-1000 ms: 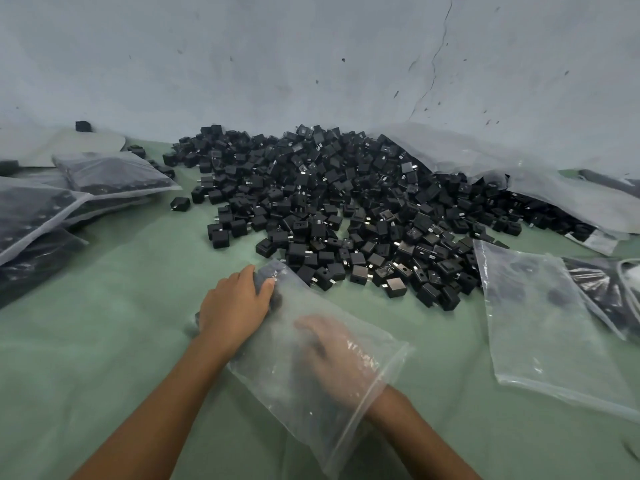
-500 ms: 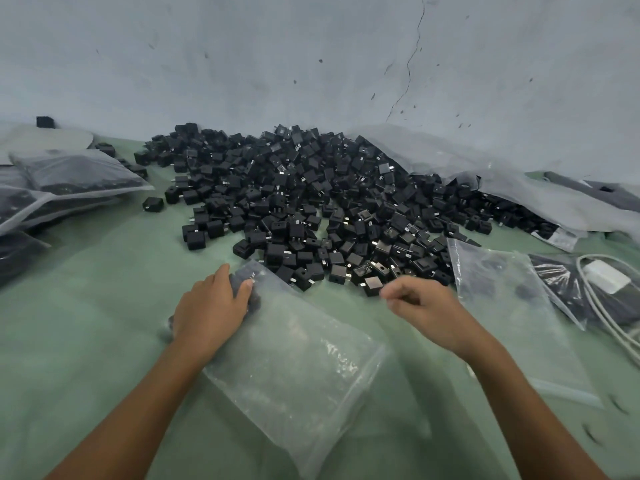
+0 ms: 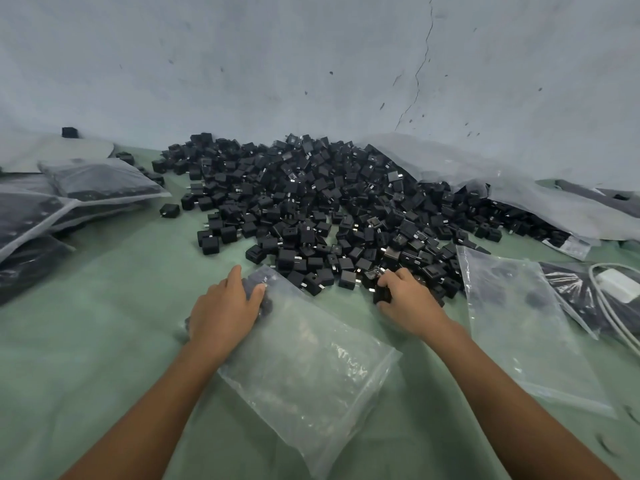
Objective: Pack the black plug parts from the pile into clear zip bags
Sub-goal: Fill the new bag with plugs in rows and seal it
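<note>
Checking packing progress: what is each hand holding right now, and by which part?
Left hand grips the clear zip bag at its end nearest the pile. Right hand grips black plug parts at that pile's near edge.

Head-worn wide-angle view, looking forward and down.
Close over the green surface (image 3: 104, 341); plug pile (image 3: 311, 202) mid-frame, grey wall (image 3: 277, 64) beyond.

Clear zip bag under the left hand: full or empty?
Nearly empty: clear zip bag lies flat and see-through; few black plug parts show by the left hand.
</note>
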